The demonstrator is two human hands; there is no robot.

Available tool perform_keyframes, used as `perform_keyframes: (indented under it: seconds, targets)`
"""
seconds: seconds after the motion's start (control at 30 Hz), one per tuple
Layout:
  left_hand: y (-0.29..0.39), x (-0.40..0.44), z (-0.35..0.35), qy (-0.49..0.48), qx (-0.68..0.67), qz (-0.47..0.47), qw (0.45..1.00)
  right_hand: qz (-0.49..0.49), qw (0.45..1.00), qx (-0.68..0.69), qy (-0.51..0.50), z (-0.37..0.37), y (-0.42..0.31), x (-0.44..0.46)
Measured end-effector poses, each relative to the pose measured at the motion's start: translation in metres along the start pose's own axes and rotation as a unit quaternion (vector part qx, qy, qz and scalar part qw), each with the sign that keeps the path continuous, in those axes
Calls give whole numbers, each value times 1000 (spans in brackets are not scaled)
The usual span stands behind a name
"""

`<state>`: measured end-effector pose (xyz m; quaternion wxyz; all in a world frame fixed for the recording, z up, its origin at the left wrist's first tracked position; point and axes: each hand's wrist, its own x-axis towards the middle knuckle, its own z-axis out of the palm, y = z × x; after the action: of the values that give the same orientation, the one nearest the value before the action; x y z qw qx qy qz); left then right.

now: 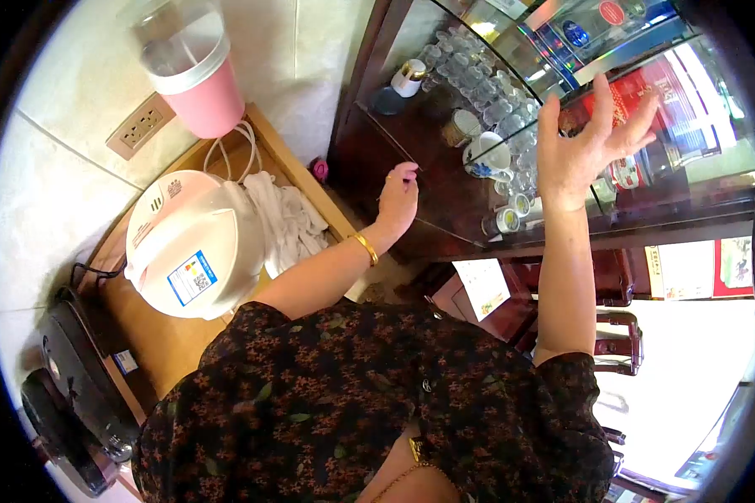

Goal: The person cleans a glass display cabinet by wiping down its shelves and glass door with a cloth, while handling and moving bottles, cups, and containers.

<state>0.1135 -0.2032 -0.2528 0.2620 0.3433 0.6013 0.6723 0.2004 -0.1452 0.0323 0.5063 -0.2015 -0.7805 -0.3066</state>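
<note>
My right hand [591, 151] is raised at the upper right, fingers spread, in front of the glass cabinet's shelves; nothing is in it. Near the middle, my left hand [399, 201] has its fingers curled together beside the cabinet's lower shelf [403, 138]; whether it holds anything is too small to tell. A gold bangle [364, 249] is on the left wrist. Between the hands, a white cup with a blue pattern [486, 157] stands by many small glasses [478, 80]. A small jar [505, 221] lies near the shelf's front edge.
At the left, a white rice cooker [195, 243] sits on a wooden cabinet top [138, 327] beside a white cloth [283, 220]. A pink blender [201, 96] stands near a wall socket [141, 126]. Red packages [646, 96] are behind my right hand. A dark chair [621, 344] is lower right.
</note>
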Motion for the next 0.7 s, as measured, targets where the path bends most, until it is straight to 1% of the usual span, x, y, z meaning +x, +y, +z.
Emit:
perform_keyframes:
  seconds: [0.03, 0.07, 0.13, 0.2, 0.27, 0.33, 0.4, 0.47, 0.53, 0.6, 0.7]
  targets:
    - [10, -6, -3, -34, 15, -25, 999, -16, 999, 15, 30, 11, 5, -2]
    - [13, -15, -4, -30, 14, -25, 999, -18, 999, 18, 31, 17, 10, -3]
    - [21, -31, -4, -39, 22, 53, 998, -46, 998, -26, 24, 28, 17, -3]
    - [29, -41, -9, -55, 24, 39, 997, -32, 999, -2, 25, 36, 21, -1]
    - [29, -46, -13, -109, 61, 20, 992, -50, 998, -25, -9, 43, 28, 1]
    - [29, -48, -15, -113, 66, 23, 991, -48, 999, -21, -5, 52, 33, 4]
    - [28, -48, -17, -116, 74, 26, 990, -68, 996, -54, -30, 61, 43, 4]
    - [29, -47, -17, -117, 73, 29, 990, -69, 995, -59, -35, 72, 51, 3]
    - [29, -48, -17, -120, 61, 18, 991, -113, 989, -70, -69, 79, 59, 3]
    - [28, -48, -15, -123, 48, 7, 991, -119, 989, -53, -67, 86, 63, 4]
    - [24, -49, -11, -142, 75, 0, 987, -138, 986, -45, -83, 90, 60, 5]
